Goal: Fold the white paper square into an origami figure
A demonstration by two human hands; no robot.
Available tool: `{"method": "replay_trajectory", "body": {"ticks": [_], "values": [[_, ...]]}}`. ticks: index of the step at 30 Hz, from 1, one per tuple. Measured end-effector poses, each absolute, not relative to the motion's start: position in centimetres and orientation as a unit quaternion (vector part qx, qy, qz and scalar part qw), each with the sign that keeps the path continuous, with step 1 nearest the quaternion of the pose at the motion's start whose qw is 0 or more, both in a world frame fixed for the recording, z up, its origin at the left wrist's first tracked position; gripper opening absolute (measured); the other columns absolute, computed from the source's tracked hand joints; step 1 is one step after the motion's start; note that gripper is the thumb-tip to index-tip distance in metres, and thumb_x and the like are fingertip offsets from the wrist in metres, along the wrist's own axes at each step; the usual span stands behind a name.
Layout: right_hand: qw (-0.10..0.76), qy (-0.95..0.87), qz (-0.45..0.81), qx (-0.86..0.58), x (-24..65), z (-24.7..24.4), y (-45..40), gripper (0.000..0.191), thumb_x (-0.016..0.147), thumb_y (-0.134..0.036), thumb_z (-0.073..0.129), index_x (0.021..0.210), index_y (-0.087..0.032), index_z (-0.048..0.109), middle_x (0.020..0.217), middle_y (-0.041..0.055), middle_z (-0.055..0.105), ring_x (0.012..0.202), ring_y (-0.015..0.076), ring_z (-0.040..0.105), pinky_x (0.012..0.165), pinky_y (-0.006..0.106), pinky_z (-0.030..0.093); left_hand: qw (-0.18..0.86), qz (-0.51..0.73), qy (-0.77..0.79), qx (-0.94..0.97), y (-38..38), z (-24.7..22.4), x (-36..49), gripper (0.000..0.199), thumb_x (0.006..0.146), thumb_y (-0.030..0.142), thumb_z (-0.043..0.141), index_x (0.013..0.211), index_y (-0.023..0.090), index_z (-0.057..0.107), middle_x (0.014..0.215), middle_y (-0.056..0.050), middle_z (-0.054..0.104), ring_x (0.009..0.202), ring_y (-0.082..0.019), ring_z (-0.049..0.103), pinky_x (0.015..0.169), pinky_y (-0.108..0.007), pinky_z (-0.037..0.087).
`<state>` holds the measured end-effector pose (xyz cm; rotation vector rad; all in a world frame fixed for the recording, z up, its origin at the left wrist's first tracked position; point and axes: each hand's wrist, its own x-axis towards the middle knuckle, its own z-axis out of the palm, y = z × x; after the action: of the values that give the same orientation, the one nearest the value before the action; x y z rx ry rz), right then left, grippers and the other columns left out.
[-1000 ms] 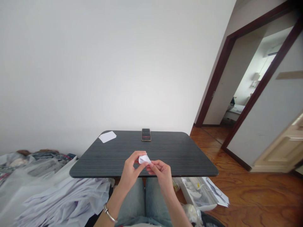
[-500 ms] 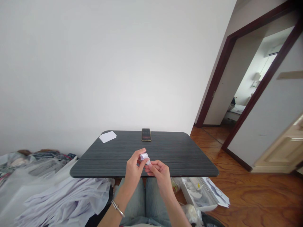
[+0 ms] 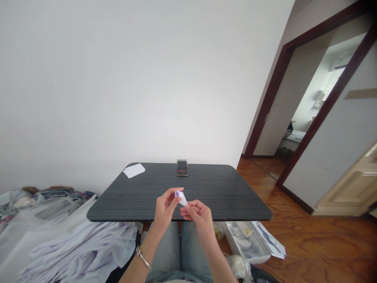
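Note:
A small piece of white paper [image 3: 182,199], rolled into a narrow cone with a shaded opening at its upper left, is held above the near part of the dark table [image 3: 141,200]. My left hand [image 3: 166,204] grips the cone's wide end between thumb and fingers. Its lower, narrow end is pinched in my right hand [image 3: 198,212], thumb against the curled fingers. Flat white sheets of paper [image 3: 134,170] lie at the table's far left corner.
A phone [image 3: 182,168] leans near the table's back edge, by the white wall. Piled white cloth and plastic [image 3: 79,251] lie at the left. On the wooden floor at the right is an open white box [image 3: 249,245] with things inside. Farther right stands a doorway.
My left hand has shifted slightly left and down, its thumb moving off the paper's middle. The paper now shows as a longer cone. My right hand has barely moved.

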<state>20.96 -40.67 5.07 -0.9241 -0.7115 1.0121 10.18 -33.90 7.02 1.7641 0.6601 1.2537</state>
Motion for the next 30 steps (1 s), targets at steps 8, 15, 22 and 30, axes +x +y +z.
{"method": "replay_trajectory", "body": {"ticks": [8,15,22,30], "values": [[0.709,-0.337,0.453,-0.422,21.0,4.7,-40.5,0.033,0.061,-0.039,0.074,0.077,-0.013,0.06,0.064,0.0077,0.071,0.054,0.0168,0.065,0.048,0.023,0.05,0.359,0.502,0.282,0.734,-34.0,7.2,10.3,0.026,0.078,0.029,0.055,0.099,0.016,0.063,0.095,-0.008,0.068,0.076,-0.017,0.062,0.071,-0.028,0.05],[0.705,-0.361,0.429,-0.435,21.3,4.6,-40.3,0.032,0.065,-0.041,0.069,0.08,-0.014,0.062,0.067,0.006,0.07,0.057,0.0151,0.064,0.046,0.02,0.048,0.365,0.481,0.272,0.75,-33.9,7.8,9.9,0.025,0.08,0.024,0.052,0.102,0.017,0.06,0.11,-0.009,0.063,0.095,-0.02,0.06,0.079,-0.03,0.049],[0.723,-0.365,0.395,-0.434,21.8,4.8,-40.0,0.029,0.067,-0.039,0.067,0.085,-0.016,0.062,0.07,0.0027,0.065,0.06,0.0135,0.061,0.046,0.019,0.047,0.284,0.44,0.281,0.804,-33.6,8.4,9.1,0.034,0.077,0.015,0.05,0.11,0.02,0.056,0.105,-0.006,0.063,0.079,-0.015,0.06,0.07,-0.025,0.049],[0.691,-0.383,0.475,-0.388,21.2,4.6,-40.1,0.035,0.06,-0.033,0.074,0.088,-0.017,0.058,0.062,0.0002,0.067,0.051,0.0132,0.061,0.044,0.019,0.045,0.307,0.435,0.27,0.802,-34.4,9.0,9.4,0.047,0.07,0.006,0.051,0.115,0.021,0.051,0.1,-0.005,0.063,0.069,-0.013,0.059,0.068,-0.026,0.05]]}}
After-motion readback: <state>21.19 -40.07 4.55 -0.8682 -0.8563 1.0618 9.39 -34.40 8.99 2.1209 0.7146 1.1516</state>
